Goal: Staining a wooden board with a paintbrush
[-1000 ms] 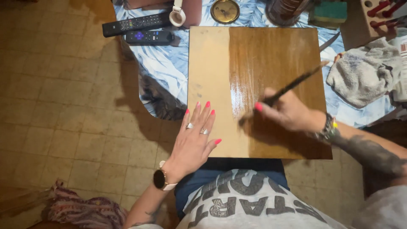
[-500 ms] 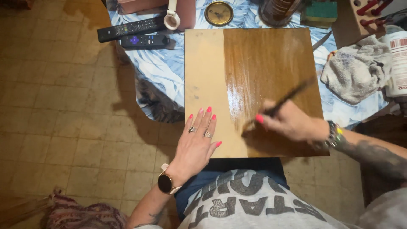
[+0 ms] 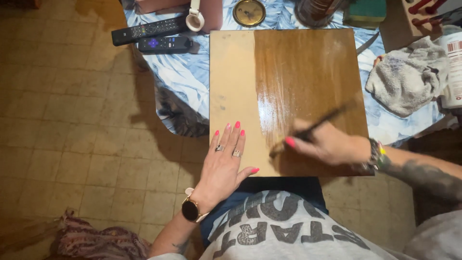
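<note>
The left hand [image 3: 225, 161] lies flat and open, fingers spread, on the pale unstained strip of the square wooden board [image 3: 288, 72], at its near left corner. The right hand [image 3: 327, 143], blurred, is closed around a thin dark-handled brush [image 3: 317, 126] slanting over the board's glossy brown stained part, near its front edge. Right of the board lies a crumpled grey rag [image 3: 409, 77]; left of its far corner sit two black remote controls [image 3: 154, 36].

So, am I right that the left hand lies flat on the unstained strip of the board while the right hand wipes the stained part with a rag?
Not quite: the head view shows the right hand holding a brush, not a rag. The left hand does lie flat on the board's unstained strip.
</note>
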